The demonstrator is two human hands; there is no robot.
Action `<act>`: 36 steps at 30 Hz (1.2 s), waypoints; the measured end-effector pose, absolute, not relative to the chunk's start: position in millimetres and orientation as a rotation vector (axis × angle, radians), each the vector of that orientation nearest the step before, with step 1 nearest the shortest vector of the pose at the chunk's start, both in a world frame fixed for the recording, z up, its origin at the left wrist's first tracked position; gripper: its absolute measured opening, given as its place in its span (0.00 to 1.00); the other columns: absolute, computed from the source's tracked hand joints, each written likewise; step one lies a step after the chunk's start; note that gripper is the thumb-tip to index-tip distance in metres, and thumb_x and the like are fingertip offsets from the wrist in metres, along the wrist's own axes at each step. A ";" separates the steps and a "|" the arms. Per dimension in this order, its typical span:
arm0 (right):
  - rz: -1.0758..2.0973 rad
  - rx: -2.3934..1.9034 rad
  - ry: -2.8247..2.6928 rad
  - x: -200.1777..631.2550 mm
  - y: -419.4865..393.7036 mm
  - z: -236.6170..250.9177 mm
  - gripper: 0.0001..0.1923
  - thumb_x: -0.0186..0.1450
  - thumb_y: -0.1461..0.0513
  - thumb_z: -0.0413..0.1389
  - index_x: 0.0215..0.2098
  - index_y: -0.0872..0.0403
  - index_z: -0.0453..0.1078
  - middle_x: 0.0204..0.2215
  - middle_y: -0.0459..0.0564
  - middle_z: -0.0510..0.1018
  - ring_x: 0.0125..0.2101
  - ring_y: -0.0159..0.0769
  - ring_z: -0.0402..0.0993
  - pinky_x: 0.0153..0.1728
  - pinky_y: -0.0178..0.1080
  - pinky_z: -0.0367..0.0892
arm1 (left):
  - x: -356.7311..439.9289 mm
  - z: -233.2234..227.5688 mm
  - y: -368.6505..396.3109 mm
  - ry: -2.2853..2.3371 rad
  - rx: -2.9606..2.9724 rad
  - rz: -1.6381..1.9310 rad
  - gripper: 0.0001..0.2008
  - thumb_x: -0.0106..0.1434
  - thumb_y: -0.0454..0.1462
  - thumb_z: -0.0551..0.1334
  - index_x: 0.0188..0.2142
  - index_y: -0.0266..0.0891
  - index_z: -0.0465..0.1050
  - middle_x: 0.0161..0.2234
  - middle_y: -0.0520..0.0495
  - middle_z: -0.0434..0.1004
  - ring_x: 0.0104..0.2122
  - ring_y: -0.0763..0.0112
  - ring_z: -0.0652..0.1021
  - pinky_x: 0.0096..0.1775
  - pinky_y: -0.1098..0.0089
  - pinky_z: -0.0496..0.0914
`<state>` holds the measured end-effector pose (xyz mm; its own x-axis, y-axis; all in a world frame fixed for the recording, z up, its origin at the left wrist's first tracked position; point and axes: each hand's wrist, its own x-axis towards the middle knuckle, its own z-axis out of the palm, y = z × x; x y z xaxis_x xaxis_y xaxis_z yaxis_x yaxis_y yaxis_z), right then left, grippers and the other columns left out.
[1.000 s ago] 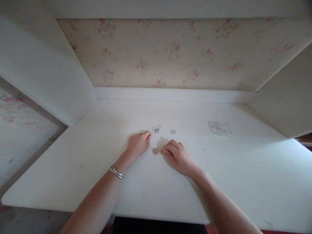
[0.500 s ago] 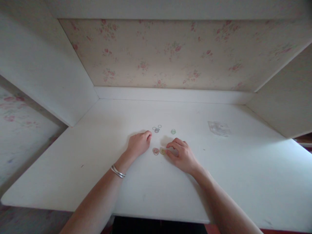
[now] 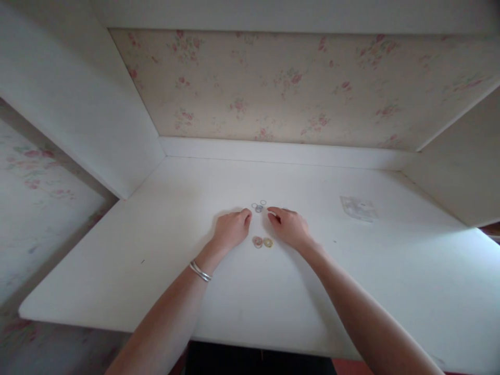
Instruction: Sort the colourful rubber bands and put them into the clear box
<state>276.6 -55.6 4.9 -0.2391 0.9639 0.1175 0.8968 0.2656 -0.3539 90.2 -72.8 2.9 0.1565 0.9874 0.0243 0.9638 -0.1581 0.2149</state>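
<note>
Soft, dim daylight fills the scene, strongest at the right, where a bright patch falls across the white worktop (image 3: 449, 250) near its right edge. The left side is duller and greyer. Shadows are faint and diffuse: a pale smudge lies under the left hand (image 3: 231, 229) and another under the right hand (image 3: 289, 227). No hard glare shows anywhere. The wide lens bends straight lines, so the side panels splay outward and the forearms stretch toward the lower corners. Detail is soft overall; the small rings (image 3: 263, 242) and the floral wallpaper (image 3: 281, 83) look washed out and slightly blurred.
</note>
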 end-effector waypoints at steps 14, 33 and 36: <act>0.159 -1.669 -2.418 253.3 -33.3 2.0 0.18 0.70 0.56 0.42 0.41 0.47 0.74 0.37 0.49 0.79 0.34 0.35 0.74 0.31 0.34 0.60 | 86.8 -1.8 -71.6 1.907 2.349 0.257 0.15 0.69 0.42 0.45 0.44 0.47 0.70 0.37 0.48 0.79 0.36 0.63 0.78 0.34 0.67 0.64; 0.288 -1.380 -2.157 316.3 -119.4 -17.3 0.13 0.68 0.59 0.48 0.39 0.48 0.75 0.26 0.45 0.76 0.26 0.29 0.70 0.28 0.31 0.61 | 90.2 0.2 -70.7 1.941 2.328 0.224 0.14 0.68 0.44 0.47 0.44 0.48 0.70 0.38 0.49 0.79 0.35 0.66 0.77 0.34 0.69 0.63; 0.257 -1.391 -2.186 318.0 -119.6 -18.8 0.13 0.68 0.60 0.47 0.39 0.48 0.75 0.26 0.45 0.76 0.25 0.28 0.70 0.27 0.31 0.59 | 89.5 -1.1 -70.9 1.938 2.352 0.241 0.14 0.68 0.44 0.47 0.43 0.48 0.70 0.37 0.50 0.80 0.34 0.66 0.78 0.32 0.70 0.62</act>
